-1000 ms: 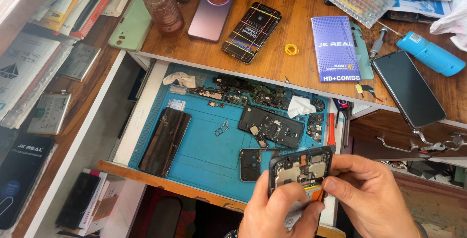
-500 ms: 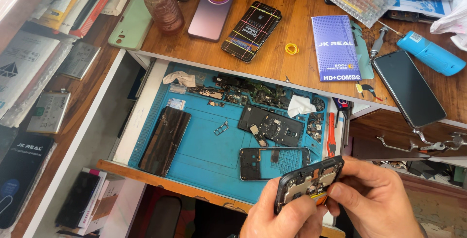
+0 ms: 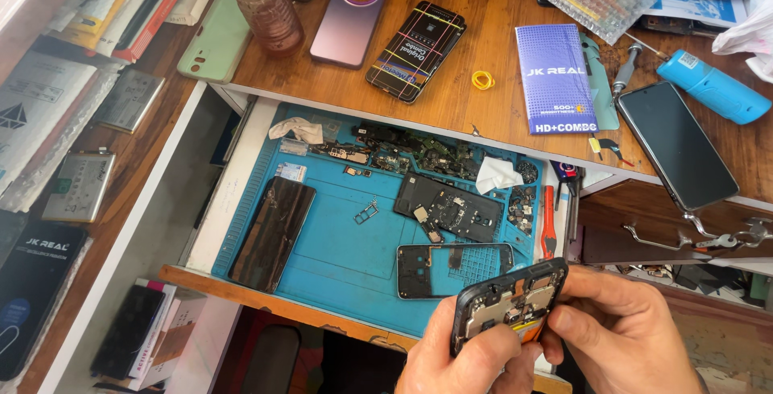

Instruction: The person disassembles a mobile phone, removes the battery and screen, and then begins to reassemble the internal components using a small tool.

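Observation:
Both my hands hold an opened black phone body [image 3: 509, 299] at the bottom of the head view, its inner side with small parts facing me. My left hand [image 3: 467, 358] grips its lower left end. My right hand [image 3: 624, 333] grips its right end and pinches something orange under it. Just beyond the phone, a black phone frame [image 3: 451, 269] lies on the blue work mat [image 3: 346, 241] in the open drawer.
On the mat lie a dark back cover [image 3: 272, 233], another opened phone body [image 3: 449, 209], small circuit parts, a red-handled tool [image 3: 547, 221]. The wooden desk above bears a purple phone back [image 3: 352, 17], a striped phone [image 3: 416, 49], a blue box [image 3: 554, 78], a dark phone [image 3: 675, 143].
I have tilted the opened phone and lowered it toward me and to the right, which uncovered the black frame lying on the mat.

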